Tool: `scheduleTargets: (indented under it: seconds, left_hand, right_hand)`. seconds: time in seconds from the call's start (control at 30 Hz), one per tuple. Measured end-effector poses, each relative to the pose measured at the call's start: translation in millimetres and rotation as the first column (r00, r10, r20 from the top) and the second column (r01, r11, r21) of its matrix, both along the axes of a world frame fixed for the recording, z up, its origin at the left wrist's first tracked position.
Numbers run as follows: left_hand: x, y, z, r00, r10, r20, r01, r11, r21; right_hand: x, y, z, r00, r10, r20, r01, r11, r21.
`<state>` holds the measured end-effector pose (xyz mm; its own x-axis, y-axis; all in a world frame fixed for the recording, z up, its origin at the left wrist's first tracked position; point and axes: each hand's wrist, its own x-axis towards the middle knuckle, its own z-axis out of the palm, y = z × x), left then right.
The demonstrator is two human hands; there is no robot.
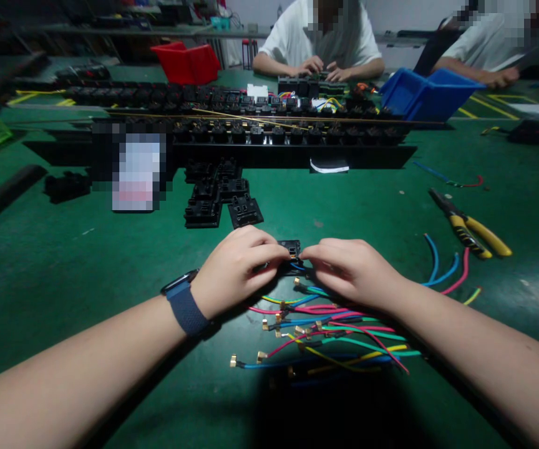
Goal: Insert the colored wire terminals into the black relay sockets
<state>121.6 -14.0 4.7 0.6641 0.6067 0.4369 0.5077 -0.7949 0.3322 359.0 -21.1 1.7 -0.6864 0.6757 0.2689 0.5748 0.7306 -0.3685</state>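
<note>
At the middle of the table both hands meet over a small black plastic socket housing (291, 245), with a blue wire and a bit of brass showing at it. My left hand (246, 259), a watch on its wrist, is closed with thumb and forefinger on the housing's left side. From the right, my right hand (351, 265) pinches at the housing's other edge; its fingertips partly hide the contact. Just below lie several coloured wires (344, 340) with brass terminals on their left ends. Beyond my left hand sits a group of similar black housings (223, 193).
Yellow-handled pliers (470, 227) lie at the right. Long black strips with rows of sockets (251, 134) cross the table farther back. A red bin (188, 62) and a blue bin (431, 93) stand behind. Across the table a person in white (320, 37) works; another sits right.
</note>
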Motion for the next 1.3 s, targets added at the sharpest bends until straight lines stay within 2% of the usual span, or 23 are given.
scheduleTargets:
  seconds: [0.7,1.0,1.3]
  left_hand:
    - [0.4,0.1,0.5,1.0,-0.004,0.022,0.004,1.0,0.025]
    - [2.4,-0.3,-2.3,1.0,0.007,0.02,-0.008,1.0,0.013]
    - [1.6,1.1,-1.1,1.0,-0.02,0.01,0.019,1.0,0.021]
  right_hand:
    - [-0.8,-0.3,1.2,1.0,-0.004,-0.005,0.004,0.999,-0.032]
    - [2.1,0.2,-2.3,1.0,0.0,0.027,-0.002,0.998,0.056]
    - [1.9,0.6,-3.0,0.999,0.021,0.05,-0.025,0.996,0.089]
